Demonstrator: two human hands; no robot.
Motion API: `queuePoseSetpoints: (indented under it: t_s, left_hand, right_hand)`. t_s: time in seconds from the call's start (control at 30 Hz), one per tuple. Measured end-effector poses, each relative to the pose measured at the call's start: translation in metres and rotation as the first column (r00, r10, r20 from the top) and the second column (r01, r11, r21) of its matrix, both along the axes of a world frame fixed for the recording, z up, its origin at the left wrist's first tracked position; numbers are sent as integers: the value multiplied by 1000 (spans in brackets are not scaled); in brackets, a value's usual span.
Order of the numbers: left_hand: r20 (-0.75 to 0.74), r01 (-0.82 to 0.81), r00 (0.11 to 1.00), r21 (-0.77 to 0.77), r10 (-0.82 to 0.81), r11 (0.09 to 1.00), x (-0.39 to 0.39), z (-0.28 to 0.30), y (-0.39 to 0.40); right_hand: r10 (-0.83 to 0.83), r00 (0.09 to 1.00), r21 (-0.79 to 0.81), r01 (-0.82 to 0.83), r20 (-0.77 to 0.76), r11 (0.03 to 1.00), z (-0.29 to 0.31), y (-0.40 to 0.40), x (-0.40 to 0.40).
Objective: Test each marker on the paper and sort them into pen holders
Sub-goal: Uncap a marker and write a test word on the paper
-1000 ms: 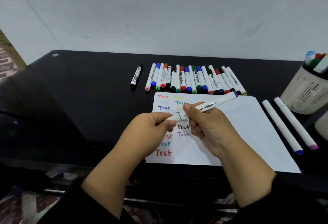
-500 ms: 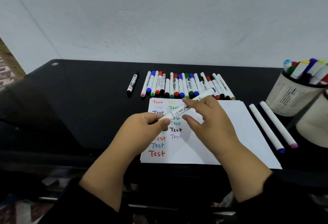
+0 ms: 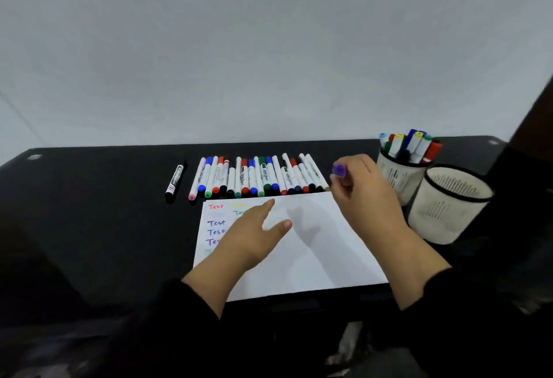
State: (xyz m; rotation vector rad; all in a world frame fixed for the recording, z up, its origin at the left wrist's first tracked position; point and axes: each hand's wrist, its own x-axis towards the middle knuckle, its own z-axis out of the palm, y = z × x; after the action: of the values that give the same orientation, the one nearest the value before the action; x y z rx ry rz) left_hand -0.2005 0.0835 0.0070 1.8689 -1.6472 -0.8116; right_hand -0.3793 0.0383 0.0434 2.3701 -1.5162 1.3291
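My right hand (image 3: pixel 366 195) grips a white marker with a purple cap (image 3: pixel 339 170), held above the paper's far right corner, close to the pen holders. My left hand (image 3: pixel 254 234) hovers open over the white paper (image 3: pixel 314 258), its fingers straight and spread. The paper bears several coloured "Test" words on its left side. A row of several capped markers (image 3: pixel 257 177) lies beyond the paper. A white pen holder (image 3: pixel 399 178) packed with markers stands at the right. Beside it, nearer to me, a second white pen holder (image 3: pixel 446 210) shows no markers.
A lone black marker (image 3: pixel 175 180) lies left of the row on the black table (image 3: pixel 89 213). A pale wall rises behind the table. A dark shape fills the far right edge of the view.
My left hand let go of the marker and opened over the paper. My right hand carried the purple-capped marker to the right, toward the holders. The camera tilted up and rightward.
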Motion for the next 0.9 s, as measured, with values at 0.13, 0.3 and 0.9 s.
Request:
queuePoseSetpoints:
  t_s: [0.13,0.3,0.9]
  left_hand:
    - [166,86,982,36,-91,996,-27,-11,-30]
    - [342,155,925,65,-168,986,-50,-21,-59]
    - [417,165,893,39,-166,986,-54,-40,-69]
  right_hand:
    - [-73,992,133,59,107,989,23,-5,-32]
    - [-183,975,180,158,128,971,43,-15,-68]
    - [-309,950,361,304,-46,882,41,-74,-99]
